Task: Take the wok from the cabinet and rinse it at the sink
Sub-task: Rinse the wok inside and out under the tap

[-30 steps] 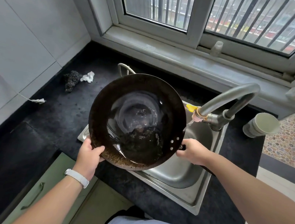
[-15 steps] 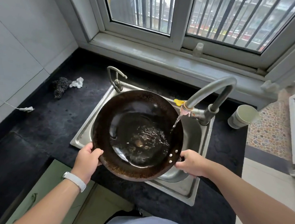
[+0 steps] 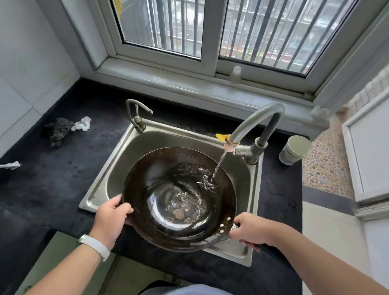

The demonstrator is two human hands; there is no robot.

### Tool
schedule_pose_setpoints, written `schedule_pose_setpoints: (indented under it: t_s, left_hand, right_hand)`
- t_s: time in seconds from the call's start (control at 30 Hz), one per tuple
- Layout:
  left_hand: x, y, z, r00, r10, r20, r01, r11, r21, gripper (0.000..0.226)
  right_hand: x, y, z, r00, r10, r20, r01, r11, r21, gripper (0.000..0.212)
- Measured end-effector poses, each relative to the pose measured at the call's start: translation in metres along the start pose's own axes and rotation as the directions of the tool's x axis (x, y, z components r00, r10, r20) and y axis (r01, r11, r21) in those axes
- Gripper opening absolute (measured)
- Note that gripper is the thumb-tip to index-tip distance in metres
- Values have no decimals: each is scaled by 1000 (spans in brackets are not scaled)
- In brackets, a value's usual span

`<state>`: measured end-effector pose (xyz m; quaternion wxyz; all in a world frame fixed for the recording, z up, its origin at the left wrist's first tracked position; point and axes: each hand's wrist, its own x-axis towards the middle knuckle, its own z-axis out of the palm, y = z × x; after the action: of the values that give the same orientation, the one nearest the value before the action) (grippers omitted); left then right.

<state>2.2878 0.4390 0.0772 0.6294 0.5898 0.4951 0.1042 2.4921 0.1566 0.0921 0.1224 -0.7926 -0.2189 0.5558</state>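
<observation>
The left hand (image 3: 111,220) has its fingers (image 3: 114,205) curled over the near-left rim of the wok (image 3: 177,199), thumb on the inside edge, closed on the metal; the right hand (image 3: 251,231) is wrapped shut around the wok's handle (image 3: 267,247), just past the three rivets. Between them the wok hangs over the sink (image 3: 245,172), dipped partly into the basin, its near edge jutting out past the sink's front lip. A stream from the faucet (image 3: 256,122) strikes the wok's far-right inner wall and swirls down to a pool in the bottom, where some brownish residue sits. The likeliest trouble, as I judge it, is weight and wetness: the pool grows heavier, the left-hand hold is only a pinch on a slick rim, and a slip there would tip dirty water over the sink's front onto the dark surface (image 3: 46,182) or the person. Tilting toward the near side would do the same. Lifting the wok's far edge could knock the faucet spout above it. Left of the sink lie a black scouring pad (image 3: 57,130) and a crumpled white scrap (image 3: 82,123), well apart; a small second tap (image 3: 136,116) stands at the sink's far-left corner, and a pale cup (image 3: 294,149) just right of the faucet base.
</observation>
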Motion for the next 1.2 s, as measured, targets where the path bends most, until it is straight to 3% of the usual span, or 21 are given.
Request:
schedule_pose_setpoints:
  t_s: [0.27, 0.4, 0.83, 1.2]
  left_hand:
    - [15, -6, -4, 996, -1, 85, 0, 1000, 9, 26]
    - [20, -8, -4, 991, 6, 134, -7, 1000, 7, 17]
    - [58, -17, 21, 958, -19, 287, 14, 1000, 18, 51]
    - [74, -7, 77, 878, -93, 470, 28, 989, 144, 67]
  right_hand:
    - [-14, -1, 12, 998, 47, 35, -49, 998, 49, 30]
    - [-20, -4, 19, 997, 74, 13, -74, 996, 50, 26]
    - [-54, -7, 63, 963, 239, -122, -199, 941, 272, 25]
    - [-90, 2, 70, 897, 395, -197, -299, 872, 386, 23]
